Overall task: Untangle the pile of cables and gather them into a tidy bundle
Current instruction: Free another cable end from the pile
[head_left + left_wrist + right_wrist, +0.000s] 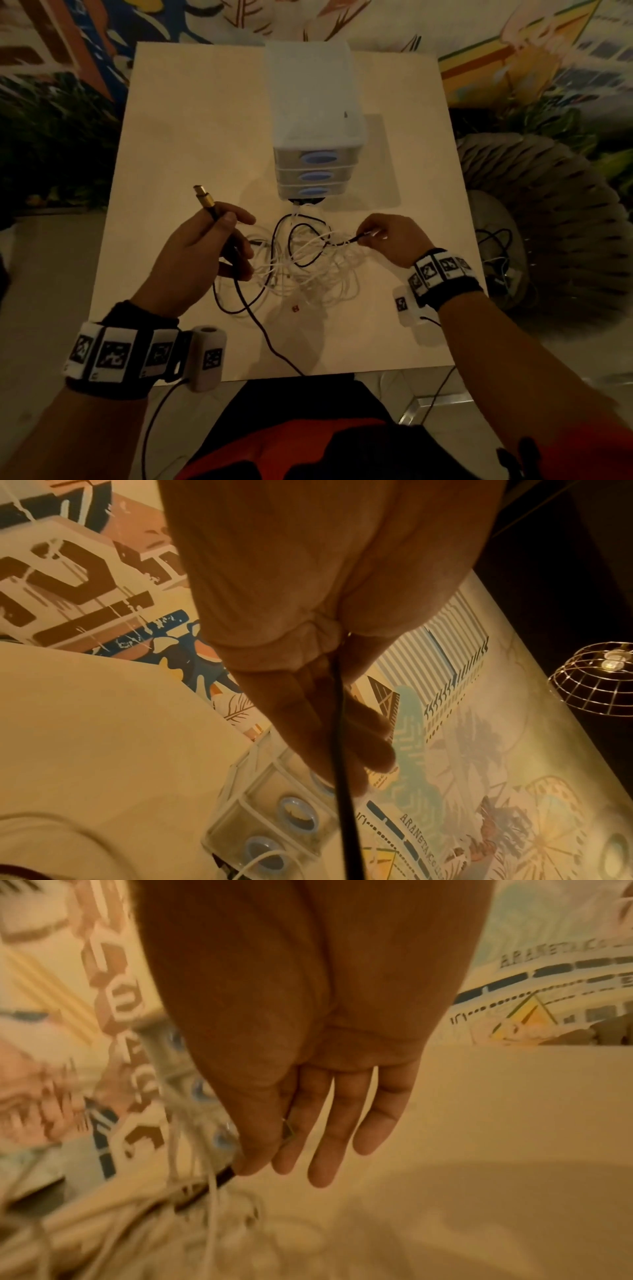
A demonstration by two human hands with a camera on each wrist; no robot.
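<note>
The left hand point(205, 246) grips the black cable point(246, 308) below its gold plug point(205, 200); the right hand point(390, 236) pinches its other end, run crosswise through the white tangle point(318, 270) lying on the bench point(171, 137) between them.

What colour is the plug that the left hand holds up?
The plug is gold with a silvery metal tip, on a black cable that the left hand grips; the head view shows it best.
</note>
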